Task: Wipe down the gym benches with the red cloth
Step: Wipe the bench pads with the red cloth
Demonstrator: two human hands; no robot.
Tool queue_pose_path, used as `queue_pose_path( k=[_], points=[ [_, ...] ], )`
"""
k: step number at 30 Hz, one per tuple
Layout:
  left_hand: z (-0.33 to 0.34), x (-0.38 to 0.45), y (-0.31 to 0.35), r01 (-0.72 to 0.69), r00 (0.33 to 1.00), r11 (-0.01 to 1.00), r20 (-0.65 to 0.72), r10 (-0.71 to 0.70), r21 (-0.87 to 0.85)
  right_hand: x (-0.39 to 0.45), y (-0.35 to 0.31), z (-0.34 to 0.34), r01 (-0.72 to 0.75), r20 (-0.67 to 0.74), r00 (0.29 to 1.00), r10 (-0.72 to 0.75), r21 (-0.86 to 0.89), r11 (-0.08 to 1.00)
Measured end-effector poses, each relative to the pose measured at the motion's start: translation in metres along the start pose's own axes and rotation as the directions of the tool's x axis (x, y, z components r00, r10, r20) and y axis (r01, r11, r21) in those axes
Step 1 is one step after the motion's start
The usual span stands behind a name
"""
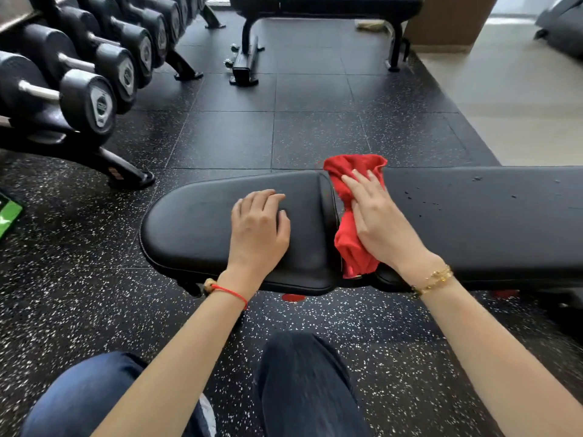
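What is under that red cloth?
The red cloth lies over the gap between the bench's seat pad and back pad, pressed by the right hand. The gap itself is mostly covered.

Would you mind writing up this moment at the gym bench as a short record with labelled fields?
setting: gym floor of dark speckled rubber tiles
near bench: black padded bench, seat pad and long back pad meeting at a gap
red cloth: bunched red cloth lying along that gap
right hand: right hand pressing the cloth, fingers fairly straight
left hand: left hand resting on the seat pad, fingers loosely curled, holding nothing
back pad surface: small specks or droplets
far bench: second bench beyond
left side: dumbbell rack
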State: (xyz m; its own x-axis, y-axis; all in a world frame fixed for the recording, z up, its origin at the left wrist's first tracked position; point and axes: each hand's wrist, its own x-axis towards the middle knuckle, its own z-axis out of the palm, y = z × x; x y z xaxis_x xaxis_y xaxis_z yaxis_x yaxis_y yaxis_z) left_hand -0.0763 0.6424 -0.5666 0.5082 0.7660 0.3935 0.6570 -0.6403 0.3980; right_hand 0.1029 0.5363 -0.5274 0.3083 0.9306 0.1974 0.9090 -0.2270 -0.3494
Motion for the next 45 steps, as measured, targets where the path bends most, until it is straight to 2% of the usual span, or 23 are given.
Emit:
queue_pose_path(
  k=[2,4,7,10,13,16,20,24,30,32,35,37,41,45],
  points=[
    [0.011,0.005,0.021,-0.046,0.998,0.999,0.041,0.046,-0.018,-0.010,0.006,-0.016,-0.011,-0.032,0.999,0.010,-0.024,1.000],
    [0.022,0.009,0.041,-0.076,0.994,0.996,0.081,0.079,-0.036,-0.018,0.012,-0.031,-0.012,-0.130,0.992,0.003,-0.062,0.998],
    [0.036,0.012,0.057,-0.113,0.986,0.993,0.123,0.110,0.017,-0.026,0.026,-0.051,-0.017,-0.240,0.971,-0.024,-0.170,0.985],
    [0.042,0.012,0.055,-0.116,0.987,0.993,0.120,0.112,0.030,-0.031,0.040,-0.048,-0.026,-0.126,0.992,-0.004,-0.243,0.970],
    [0.043,0.012,0.053,-0.117,0.987,0.993,0.110,0.113,0.028,-0.036,0.049,-0.024,-0.071,0.017,0.997,0.076,-0.196,0.978],
    [0.043,0.012,0.055,-0.118,0.988,0.992,0.102,0.114,0.034,-0.032,0.057,-0.015,-0.153,0.042,0.987,0.155,-0.042,0.987],
    [0.045,0.011,0.056,-0.122,0.988,0.991,0.099,0.115,0.061,-0.013,0.075,-0.014,-0.170,0.105,0.979,0.174,-0.043,0.984],
    [0.045,0.011,0.057,-0.126,0.987,0.989,0.105,0.118,0.074,0.012,0.076,-0.015,-0.230,0.125,0.962,0.242,-0.105,0.968],
    [0.044,0.010,0.056,-0.116,0.989,0.993,0.102,0.112,0.037,-0.044,0.067,-0.012,-0.048,0.064,0.997,0.052,-0.071,0.996],
    [0.045,0.009,0.056,-0.125,0.986,0.991,0.116,0.120,0.042,-0.055,0.090,-0.023,-0.114,0.062,0.991,0.117,-0.060,0.992],
    [0.045,0.008,0.058,-0.127,0.985,0.990,0.129,0.117,0.068,-0.041,0.130,-0.038,-0.287,0.056,0.954,0.293,-0.100,0.953],
    [0.045,0.010,0.058,-0.121,0.987,0.990,0.117,0.113,0.070,-0.016,0.138,-0.039,-0.320,0.046,0.944,0.328,-0.126,0.939],
    [0.044,0.011,0.057,-0.118,0.989,0.991,0.099,0.111,0.063,0.024,0.113,-0.022,-0.240,0.081,0.964,0.251,-0.133,0.962],
    [0.043,0.012,0.057,-0.111,0.989,0.992,0.106,0.105,0.056,-0.002,0.080,-0.007,-0.083,0.086,0.992,0.091,-0.096,0.992]
  ],
)
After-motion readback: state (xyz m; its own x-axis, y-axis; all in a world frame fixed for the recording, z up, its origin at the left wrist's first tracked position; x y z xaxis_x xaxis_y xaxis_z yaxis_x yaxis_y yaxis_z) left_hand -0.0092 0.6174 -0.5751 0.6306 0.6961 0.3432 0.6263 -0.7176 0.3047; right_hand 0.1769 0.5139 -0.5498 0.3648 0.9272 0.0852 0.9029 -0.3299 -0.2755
